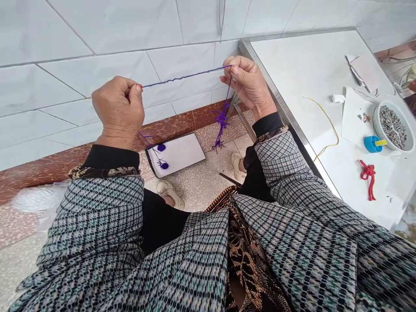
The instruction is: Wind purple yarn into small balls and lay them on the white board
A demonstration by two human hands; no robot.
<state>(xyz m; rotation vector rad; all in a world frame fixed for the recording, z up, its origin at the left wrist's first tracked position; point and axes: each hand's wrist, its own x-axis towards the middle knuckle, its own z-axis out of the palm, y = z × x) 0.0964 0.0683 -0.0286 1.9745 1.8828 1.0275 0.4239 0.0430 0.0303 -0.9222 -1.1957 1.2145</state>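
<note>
A thin purple cord (185, 77) stretches nearly straight between my two raised hands. My left hand (118, 108) is closed in a fist around one end, with a short tail hanging below it. My right hand (245, 82) pinches the cord between thumb and fingertips. Below the right hand dangles a tangled purple tassel (221, 119) with frayed ends. Beneath the hands, a white board with a dark edge (182, 156) lies low near the floor. Two dark purple round pieces (161, 147) with stringy ends rest on its left part.
To the right stands a white table (292, 65) with a metal edge. On it are a yellow cord (329, 119), a red knotted cord (368, 173), a blue cap (372, 144) and a bowl of seeds (378, 117). A tiled wall (113, 30) rises in front. Clear plastic (42, 199) lies at left.
</note>
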